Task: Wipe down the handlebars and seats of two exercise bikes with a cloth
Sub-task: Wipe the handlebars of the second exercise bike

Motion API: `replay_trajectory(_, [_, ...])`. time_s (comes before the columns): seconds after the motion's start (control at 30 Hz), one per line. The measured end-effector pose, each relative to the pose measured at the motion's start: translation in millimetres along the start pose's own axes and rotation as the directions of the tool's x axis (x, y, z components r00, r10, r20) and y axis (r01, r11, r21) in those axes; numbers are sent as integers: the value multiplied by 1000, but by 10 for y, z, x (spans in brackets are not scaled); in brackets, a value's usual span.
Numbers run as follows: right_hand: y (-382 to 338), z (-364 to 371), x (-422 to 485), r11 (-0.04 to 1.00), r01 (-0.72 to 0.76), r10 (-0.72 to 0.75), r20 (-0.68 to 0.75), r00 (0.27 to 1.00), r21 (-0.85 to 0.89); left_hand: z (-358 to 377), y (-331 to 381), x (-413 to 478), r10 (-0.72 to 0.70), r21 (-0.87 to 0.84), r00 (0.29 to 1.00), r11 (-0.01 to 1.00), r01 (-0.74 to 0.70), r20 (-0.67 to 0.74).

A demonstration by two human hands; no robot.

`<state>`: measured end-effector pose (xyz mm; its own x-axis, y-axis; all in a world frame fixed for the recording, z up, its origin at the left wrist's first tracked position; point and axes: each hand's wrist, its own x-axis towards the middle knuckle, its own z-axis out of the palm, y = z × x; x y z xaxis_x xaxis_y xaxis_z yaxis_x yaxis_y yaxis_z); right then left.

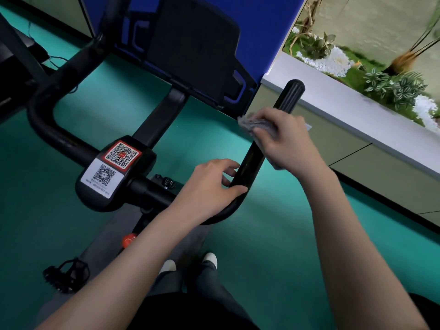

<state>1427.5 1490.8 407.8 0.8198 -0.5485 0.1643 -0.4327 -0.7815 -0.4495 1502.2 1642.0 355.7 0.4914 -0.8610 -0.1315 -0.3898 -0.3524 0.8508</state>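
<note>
Handlebar (250, 163) of the bike stood directly before the person, its right-hand arm rising toward the planter ledge (357, 110). The right hand (283, 136) held a grey cloth (256, 126) against the middle of that arm, fingers curled down over the cloth and clamping it to the tube. The left hand (212, 184) gripped the bend just below, thumb along the near side and fingers curled over the far side, apparently steadying it.

Assessment: the wipe was mid-arm, with the ribbed end grip above not covered by the cloth. Recommended practice was to wrap the cloth fully round the tube, draw it up over the end cap, and then lift the left hand so the bend beneath it also got wiped. No seat was in view. The stickered stem cover (114, 172) lay well to the left.
</note>
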Motion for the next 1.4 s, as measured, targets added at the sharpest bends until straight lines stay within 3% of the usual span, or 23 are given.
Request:
replay_trajectory(0.13, [-76,32,144,961,103,-35,258,966,-257,1,6,-45,14,-8,1000,1000,-14,18])
replay_trajectory(0.33, [-255,-49,257,964,78,52,470,881,-253,-58,-31,-159,33,9,998,999,-34,45])
replay_trajectory(0.77, [-409,47,-46,990,50,26,520,854,-130,-264,-144,-304,77,48,996,996,-79,37])
replay_trajectory(0.87, [-346,-20,-213,1000,5,-8,372,928,9,-267,-163,-342,104,82,994,991,-106,26])
replay_trajectory(0.93, [-273,-51,-374,978,-73,53,104,993,196,-256,-169,-369,125,134,992,983,-125,7])
replay_trajectory(1.03, [-205,83,-604,953,-83,167,-278,946,291,-226,-178,-434,180,226,983,959,-171,-19])
replay_trajectory(1.17, [-168,416,-817,948,-96,197,-320,927,305,-187,-230,-551,216,365,976,912,-187,-40])
replay_trajectory(1.4, [-261,733,-1074,934,22,137,-414,900,357,-99,-312,-733,237,445,965,881,-163,-115])
